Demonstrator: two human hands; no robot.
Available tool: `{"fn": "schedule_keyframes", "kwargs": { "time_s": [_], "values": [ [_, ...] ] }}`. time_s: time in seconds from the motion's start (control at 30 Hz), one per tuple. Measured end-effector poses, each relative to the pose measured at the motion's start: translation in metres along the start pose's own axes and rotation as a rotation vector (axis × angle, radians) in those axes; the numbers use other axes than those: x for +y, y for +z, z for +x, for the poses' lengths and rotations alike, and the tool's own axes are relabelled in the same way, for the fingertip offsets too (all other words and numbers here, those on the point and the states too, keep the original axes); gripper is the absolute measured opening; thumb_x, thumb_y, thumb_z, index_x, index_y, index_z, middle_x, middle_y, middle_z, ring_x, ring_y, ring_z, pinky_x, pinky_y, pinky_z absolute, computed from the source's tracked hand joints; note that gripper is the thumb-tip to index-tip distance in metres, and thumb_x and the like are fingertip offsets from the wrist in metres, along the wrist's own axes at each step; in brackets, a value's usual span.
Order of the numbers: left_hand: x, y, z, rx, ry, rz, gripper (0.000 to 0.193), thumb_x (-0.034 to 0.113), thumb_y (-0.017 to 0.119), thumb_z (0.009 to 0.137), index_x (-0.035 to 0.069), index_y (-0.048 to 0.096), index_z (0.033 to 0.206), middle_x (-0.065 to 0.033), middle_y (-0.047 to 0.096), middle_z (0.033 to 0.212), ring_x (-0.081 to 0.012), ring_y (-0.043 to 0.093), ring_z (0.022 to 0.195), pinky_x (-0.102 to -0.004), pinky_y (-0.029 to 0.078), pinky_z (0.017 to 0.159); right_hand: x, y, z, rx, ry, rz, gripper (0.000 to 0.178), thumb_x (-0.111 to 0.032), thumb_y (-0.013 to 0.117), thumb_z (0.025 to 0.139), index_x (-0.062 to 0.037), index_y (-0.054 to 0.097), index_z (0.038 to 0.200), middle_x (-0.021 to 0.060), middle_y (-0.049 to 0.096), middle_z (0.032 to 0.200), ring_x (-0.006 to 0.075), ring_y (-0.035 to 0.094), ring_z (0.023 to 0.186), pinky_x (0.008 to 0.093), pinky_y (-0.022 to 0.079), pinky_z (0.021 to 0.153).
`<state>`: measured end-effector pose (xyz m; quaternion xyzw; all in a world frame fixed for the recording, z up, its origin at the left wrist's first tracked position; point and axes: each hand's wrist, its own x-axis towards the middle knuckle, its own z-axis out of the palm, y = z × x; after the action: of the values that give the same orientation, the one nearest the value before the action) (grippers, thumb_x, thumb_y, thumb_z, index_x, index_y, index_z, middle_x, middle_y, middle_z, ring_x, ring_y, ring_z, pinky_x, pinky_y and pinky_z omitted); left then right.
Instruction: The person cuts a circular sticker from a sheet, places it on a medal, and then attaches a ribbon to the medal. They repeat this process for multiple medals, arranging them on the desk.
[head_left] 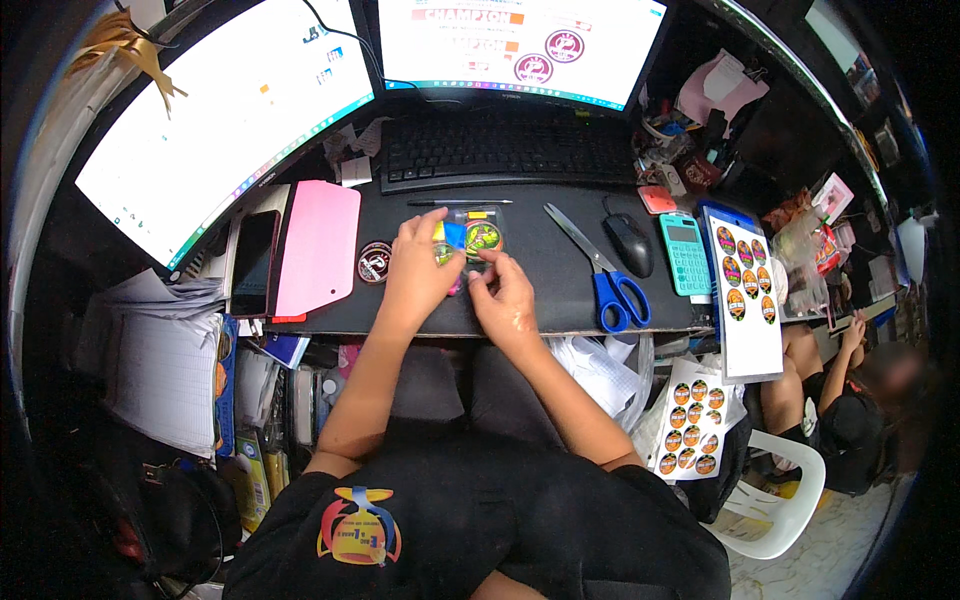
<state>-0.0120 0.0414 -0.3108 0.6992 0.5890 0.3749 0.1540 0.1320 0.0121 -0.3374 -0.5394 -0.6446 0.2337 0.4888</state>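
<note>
On the black desk, between my two hands, lies a clear plastic packet (488, 240) with a round green-and-orange sticker showing through it. My left hand (420, 265) is closed on its left side, where blue and yellow patches show beside the fingers. At its lower right edge, my right hand (508, 300) pinches the packet between thumb and fingers. Part of the packet is hidden under the left hand. Just left of that hand are round dark stickers (375, 262). A thin dark pen (460, 203) lies beyond the packet.
Blue-handled scissors (605, 275), a black mouse (629, 243) and a teal calculator (686, 255) lie to the right. A pink folder (318, 248) and a phone (258, 262) are at left. Behind stand a keyboard (510, 155) and two monitors. Sticker sheets (752, 340) hang over the right edge; another person sits beyond.
</note>
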Motion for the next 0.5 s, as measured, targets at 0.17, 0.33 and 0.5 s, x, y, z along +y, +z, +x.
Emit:
{"fn": "schedule_keyframes", "kwargs": {
  "time_s": [0.17,0.33,0.5],
  "values": [
    [-0.011,-0.004,0.005,-0.015,-0.215,-0.500,0.052,0.017,0.056,0.083,0.001,0.044,0.131,-0.0262,0.049,0.126,-0.0352,0.052,0.114,-0.0390,0.040,0.099,-0.007,0.009,0.004,-0.174,0.214,0.003,0.045,-0.009,0.066,0.084,-0.0005,0.048,0.124,0.0076,0.057,0.067,0.0149,0.058,0.054,0.0295,0.047,0.050],
    [-0.010,-0.021,-0.004,-0.036,-0.510,-0.908,0.061,0.029,0.048,0.087,0.009,0.033,0.143,-0.0161,0.052,0.124,-0.0175,0.054,0.105,-0.0372,0.042,0.088,-0.010,0.001,-0.002,-0.121,0.348,0.351,0.048,-0.001,0.060,0.087,-0.0008,0.041,0.131,0.0052,0.056,0.073,0.0112,0.055,0.048,0.0242,0.044,0.042],
    [0.001,-0.017,-0.008,0.012,-0.373,-1.246,0.059,0.022,0.043,0.089,0.008,0.029,0.145,-0.0195,0.044,0.135,-0.0238,0.051,0.117,-0.0391,0.040,0.100,-0.017,-0.025,-0.002,-0.115,0.348,0.559,0.049,0.000,0.059,0.088,-0.0006,0.039,0.132,0.0039,0.056,0.077,0.0083,0.054,0.048,0.0205,0.038,0.039]
  ]
}}
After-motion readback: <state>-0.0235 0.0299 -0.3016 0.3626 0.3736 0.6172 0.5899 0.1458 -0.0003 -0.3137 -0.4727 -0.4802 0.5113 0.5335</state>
